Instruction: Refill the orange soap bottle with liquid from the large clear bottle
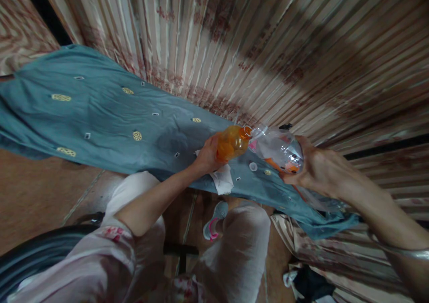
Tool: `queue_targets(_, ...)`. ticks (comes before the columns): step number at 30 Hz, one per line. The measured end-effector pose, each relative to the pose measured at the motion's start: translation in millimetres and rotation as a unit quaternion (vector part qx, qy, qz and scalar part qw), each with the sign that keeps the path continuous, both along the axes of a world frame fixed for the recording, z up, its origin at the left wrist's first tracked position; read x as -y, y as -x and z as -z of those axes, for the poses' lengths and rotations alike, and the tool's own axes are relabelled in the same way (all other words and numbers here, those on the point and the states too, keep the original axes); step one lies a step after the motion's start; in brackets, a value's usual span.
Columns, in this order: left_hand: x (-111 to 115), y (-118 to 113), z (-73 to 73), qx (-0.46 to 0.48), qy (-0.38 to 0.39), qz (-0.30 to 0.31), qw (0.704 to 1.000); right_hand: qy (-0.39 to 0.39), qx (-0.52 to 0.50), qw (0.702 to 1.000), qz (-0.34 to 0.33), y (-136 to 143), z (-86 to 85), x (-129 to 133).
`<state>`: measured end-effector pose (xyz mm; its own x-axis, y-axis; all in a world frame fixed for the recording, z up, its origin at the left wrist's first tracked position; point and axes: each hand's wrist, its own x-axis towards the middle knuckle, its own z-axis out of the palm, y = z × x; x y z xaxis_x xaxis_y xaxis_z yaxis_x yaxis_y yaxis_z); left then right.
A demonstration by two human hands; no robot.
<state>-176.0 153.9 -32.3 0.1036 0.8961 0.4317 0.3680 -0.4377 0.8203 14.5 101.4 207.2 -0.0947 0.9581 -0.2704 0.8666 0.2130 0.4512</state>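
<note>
My left hand (208, 156) is wrapped round an orange plastic bottle (232, 144), tilted with its neck pointing right. In my right hand (317, 166) is a clear plastic bottle (276, 149), tipped with its mouth toward the left. The two bottle mouths meet or nearly meet; I cannot tell whether they touch. Orange shows near the base of the clear bottle. Below the bottles, a small round whitish cap (253, 166) lies on the teal cloth (167, 137). Under my left hand a white tissue (223, 180) hangs over the cloth's near edge.
A pleated, flower-patterned curtain (201, 39) rises behind the cloth-covered surface. Something clear and plastic (321, 200) lies under my right forearm. On the floor are a black rounded object (43, 249) at left and a dark bundle (311, 283) at lower right.
</note>
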Motion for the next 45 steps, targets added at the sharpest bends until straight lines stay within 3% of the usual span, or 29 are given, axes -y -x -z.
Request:
queue_targets(12,2,1,-7.1,-0.009,0.018,0.0,1.0,0.011,-0.015,1.0,0.009,0,-1.6,1)
queue_targets(45,2,0,-5.8,-0.004,0.012,0.001,1.0,-0.032,-0.027,0.999,-0.028,-8,4.3,0)
